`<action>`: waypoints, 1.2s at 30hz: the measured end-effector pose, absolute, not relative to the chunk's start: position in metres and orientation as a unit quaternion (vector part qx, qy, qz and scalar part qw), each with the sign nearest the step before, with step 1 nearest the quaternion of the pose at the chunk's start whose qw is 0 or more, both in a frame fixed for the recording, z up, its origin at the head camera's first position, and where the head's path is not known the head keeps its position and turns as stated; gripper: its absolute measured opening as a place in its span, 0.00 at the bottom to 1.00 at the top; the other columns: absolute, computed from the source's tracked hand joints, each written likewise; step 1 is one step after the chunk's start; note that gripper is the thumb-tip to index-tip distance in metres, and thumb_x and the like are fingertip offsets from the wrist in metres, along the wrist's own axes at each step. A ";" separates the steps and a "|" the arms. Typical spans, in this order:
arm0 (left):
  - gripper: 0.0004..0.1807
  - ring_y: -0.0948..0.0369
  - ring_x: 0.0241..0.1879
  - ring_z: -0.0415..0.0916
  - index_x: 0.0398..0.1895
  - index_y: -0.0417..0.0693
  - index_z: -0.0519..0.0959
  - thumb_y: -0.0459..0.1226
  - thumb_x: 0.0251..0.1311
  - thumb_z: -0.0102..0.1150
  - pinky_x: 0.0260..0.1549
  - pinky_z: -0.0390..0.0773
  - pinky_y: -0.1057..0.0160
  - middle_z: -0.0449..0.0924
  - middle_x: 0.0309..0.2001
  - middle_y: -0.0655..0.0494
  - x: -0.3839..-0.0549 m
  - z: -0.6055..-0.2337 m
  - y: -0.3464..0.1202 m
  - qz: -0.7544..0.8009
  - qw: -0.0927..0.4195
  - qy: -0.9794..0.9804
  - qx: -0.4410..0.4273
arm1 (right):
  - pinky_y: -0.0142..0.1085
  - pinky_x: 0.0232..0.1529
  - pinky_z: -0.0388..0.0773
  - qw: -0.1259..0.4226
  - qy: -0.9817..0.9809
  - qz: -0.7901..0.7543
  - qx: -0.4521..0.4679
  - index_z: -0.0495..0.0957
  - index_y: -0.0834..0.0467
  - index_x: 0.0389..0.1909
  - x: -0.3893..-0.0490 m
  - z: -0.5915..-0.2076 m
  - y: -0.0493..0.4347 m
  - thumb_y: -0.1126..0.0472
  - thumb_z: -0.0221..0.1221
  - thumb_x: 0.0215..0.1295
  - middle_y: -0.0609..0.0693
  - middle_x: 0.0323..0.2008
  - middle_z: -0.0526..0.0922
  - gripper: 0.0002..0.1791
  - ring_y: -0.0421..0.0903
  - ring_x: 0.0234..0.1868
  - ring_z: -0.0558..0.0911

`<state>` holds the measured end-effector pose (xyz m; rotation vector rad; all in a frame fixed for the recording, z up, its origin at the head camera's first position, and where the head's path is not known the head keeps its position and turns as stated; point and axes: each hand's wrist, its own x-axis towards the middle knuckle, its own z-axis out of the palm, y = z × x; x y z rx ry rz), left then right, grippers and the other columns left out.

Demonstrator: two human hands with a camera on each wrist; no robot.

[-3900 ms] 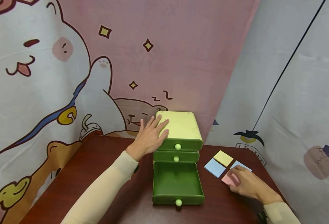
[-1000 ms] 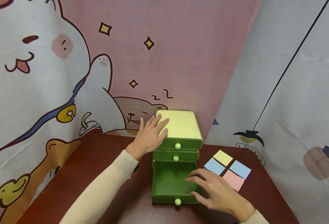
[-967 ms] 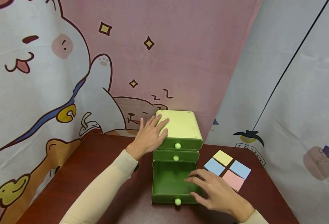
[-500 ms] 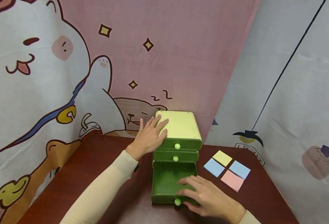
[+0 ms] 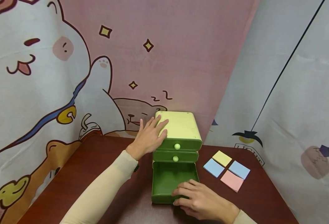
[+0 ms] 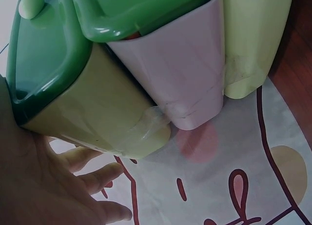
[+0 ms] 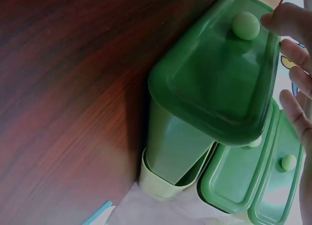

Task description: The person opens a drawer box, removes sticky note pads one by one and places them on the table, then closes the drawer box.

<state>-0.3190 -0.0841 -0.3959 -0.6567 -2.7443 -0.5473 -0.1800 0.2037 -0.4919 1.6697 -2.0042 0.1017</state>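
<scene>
A small desktop drawer cabinet (image 5: pixel 179 124) has a pale yellow top and green drawer fronts. Its bottom drawer (image 5: pixel 167 180) is pulled out, and no item shows in the visible part of it. My left hand (image 5: pixel 147 137) rests on the top's left side with fingers spread, also seen at the left wrist view's left edge. At the bottom drawer's front is my right hand (image 5: pixel 196 199). Its loosely bent fingers lie over the upper rim, and the thumb is at the round knob (image 7: pixel 245 26). The head view hides the knob behind that hand.
Right of the cabinet, a yellow pad (image 5: pixel 222 158), a blue pad (image 5: pixel 214 167), another blue pad (image 5: pixel 239 170) and a pink pad (image 5: pixel 232 180) of paper notes lie on the dark wooden table (image 5: pixel 108 174). A printed cartoon cloth (image 5: pixel 195 62) hangs close behind.
My right hand has left the pink pad, passed left over the open drawer and come down to its front. The left hand stays on the cabinet top, and the drawer stays pulled out.
</scene>
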 end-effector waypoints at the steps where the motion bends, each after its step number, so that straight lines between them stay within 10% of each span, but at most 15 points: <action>1: 0.38 0.39 0.96 0.51 0.96 0.68 0.62 0.62 0.91 0.27 0.91 0.35 0.19 0.50 0.98 0.50 -0.319 -0.396 -0.084 -0.189 0.132 -0.946 -0.226 | 0.35 0.64 0.81 0.263 -0.739 0.035 0.619 0.92 0.39 0.54 -0.180 -0.492 0.203 0.55 0.88 0.58 0.38 0.61 0.90 0.24 0.37 0.63 0.85; 36: 0.38 0.39 0.96 0.51 0.97 0.68 0.61 0.62 0.91 0.28 0.91 0.35 0.20 0.50 0.98 0.50 -0.317 -0.394 -0.084 -0.194 0.126 -0.946 -0.226 | 0.34 0.52 0.70 0.303 -0.710 -0.095 0.629 0.89 0.35 0.45 -0.188 -0.503 0.195 0.49 0.58 0.85 0.32 0.47 0.86 0.10 0.37 0.50 0.78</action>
